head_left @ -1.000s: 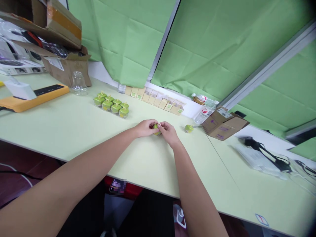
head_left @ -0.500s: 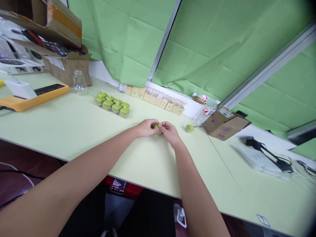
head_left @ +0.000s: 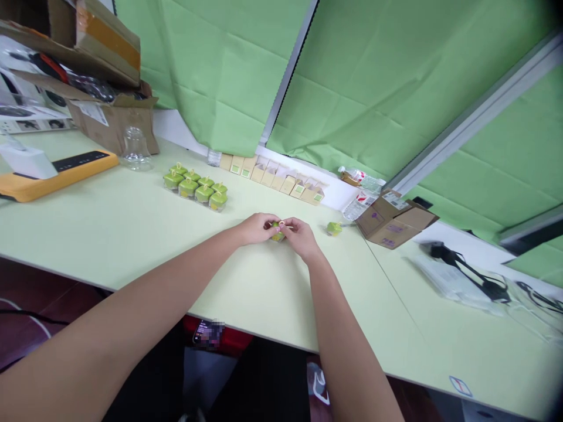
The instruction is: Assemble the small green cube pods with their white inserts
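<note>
Over the middle of the table, a small container with a green lid [head_left: 277, 236] is between my two hands, partly hidden by the fingers. My left hand [head_left: 258, 227] grips it from the left side. My right hand [head_left: 300, 235] pinches at its top, where a small pale loop [head_left: 282, 224] shows between the fingers. Farther left stand several similar green-lidded containers [head_left: 196, 186], grouped in rows, with loops on their lids. One more green-lidded container [head_left: 333, 228] sits alone to the right of my hands.
Small cardboard boxes [head_left: 272, 174] line the wall. Plastic bottles [head_left: 358, 204] lie beside an open carton [head_left: 393, 220] at the right. A yellow power strip [head_left: 83, 171], a clear jar [head_left: 135, 151] and a larger carton [head_left: 114, 123] are at the left. Black cables [head_left: 479, 278] rest far right.
The view has shifted slightly. Both hands stay together on the container, with the right fingers moved a little at its top loop.
</note>
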`<state>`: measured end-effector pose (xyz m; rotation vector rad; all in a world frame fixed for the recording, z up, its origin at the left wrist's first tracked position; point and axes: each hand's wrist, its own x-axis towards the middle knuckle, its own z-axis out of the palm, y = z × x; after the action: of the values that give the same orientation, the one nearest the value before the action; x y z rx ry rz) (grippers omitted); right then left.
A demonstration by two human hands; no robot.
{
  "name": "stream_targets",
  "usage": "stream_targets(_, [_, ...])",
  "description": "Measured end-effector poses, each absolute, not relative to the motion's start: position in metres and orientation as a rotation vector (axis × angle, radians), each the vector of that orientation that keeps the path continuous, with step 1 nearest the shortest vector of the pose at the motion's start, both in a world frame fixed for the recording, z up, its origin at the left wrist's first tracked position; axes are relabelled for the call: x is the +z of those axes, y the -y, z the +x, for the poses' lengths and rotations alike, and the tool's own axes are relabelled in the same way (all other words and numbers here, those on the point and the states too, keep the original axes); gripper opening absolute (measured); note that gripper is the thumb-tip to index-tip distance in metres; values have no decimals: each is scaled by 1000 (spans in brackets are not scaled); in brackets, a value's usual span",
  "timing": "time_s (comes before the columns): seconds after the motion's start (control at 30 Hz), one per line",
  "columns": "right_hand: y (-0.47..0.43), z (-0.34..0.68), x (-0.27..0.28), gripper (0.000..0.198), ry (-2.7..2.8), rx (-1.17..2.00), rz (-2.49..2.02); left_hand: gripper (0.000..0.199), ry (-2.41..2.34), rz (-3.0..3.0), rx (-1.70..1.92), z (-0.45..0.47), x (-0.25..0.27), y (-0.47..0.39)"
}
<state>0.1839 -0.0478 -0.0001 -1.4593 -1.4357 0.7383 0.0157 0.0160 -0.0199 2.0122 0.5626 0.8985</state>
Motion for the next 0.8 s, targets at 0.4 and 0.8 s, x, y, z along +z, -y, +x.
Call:
stream_targets(0.4, [51,231,3,22,1472,116,-1760,31,-795,1929,942,13,-19,-18])
stream_targets(0.8, [60,287,1,36,1201,-380,-2072,33,-749,2010,872,11,-19,-19])
